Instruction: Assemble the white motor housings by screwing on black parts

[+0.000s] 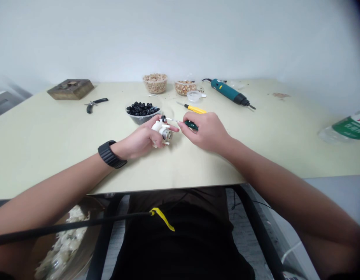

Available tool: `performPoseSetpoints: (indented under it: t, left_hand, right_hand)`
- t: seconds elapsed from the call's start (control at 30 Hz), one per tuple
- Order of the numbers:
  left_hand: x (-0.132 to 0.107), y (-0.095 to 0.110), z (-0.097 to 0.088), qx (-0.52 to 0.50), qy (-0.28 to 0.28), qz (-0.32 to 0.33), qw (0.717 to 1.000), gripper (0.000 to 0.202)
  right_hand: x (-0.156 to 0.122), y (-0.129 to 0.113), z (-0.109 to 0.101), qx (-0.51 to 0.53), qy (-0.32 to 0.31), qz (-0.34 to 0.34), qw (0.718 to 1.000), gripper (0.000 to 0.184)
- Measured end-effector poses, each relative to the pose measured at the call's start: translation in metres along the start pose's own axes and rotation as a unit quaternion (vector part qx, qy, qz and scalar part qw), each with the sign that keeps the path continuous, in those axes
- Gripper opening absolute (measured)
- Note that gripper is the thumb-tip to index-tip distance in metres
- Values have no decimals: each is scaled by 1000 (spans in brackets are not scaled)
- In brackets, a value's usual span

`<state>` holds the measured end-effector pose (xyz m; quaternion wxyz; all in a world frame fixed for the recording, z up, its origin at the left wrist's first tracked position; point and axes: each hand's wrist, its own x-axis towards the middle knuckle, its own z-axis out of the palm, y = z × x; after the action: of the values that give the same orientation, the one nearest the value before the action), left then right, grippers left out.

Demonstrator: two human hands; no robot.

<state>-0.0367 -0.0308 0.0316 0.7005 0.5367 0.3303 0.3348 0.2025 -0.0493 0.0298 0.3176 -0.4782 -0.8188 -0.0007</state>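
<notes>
Near the middle of the table's front, my left hand (140, 140) is closed round a white plastic assembly (160, 127) with a small silver motor (167, 135) at its lower right. A small black round part (163, 118) sits at the top of the assembly, by my left fingertips. My right hand (210, 131) grips a screwdriver (191, 125) by its dark green handle. Its thin metal shaft points left, with the tip at the black part; whether they touch I cannot tell. Just behind my left hand stands a clear bowl (135, 115) of small black parts (142, 108).
Behind lie a yellow-handled tool (196, 110), two tubs of small pieces (155, 86) (185, 88), a clear lid (194, 95) and a teal rotary tool (228, 91). Nippers (94, 105) and a block (71, 89) are at left, a bottle (347, 128) at right. A black cable (81, 224) crosses below the table.
</notes>
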Motion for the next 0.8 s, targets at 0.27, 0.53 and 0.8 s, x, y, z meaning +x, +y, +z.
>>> performPoseSetpoints:
  t: [0.27, 0.53, 0.8]
  left_hand:
    - [0, -2, -3, -23, -3, 0, 1000, 63]
    - [-1, 1, 2, -14, 10, -13, 1000, 69]
    - [-1, -2, -3, 19, 0, -20, 1000, 68]
  right_hand:
    - [-2, -1, -2, 11, 15, -21, 1000, 31]
    - [-2, 1, -2, -1, 4, -38, 999, 30]
    - [-3, 4, -6, -94, -1, -94, 991, 40]
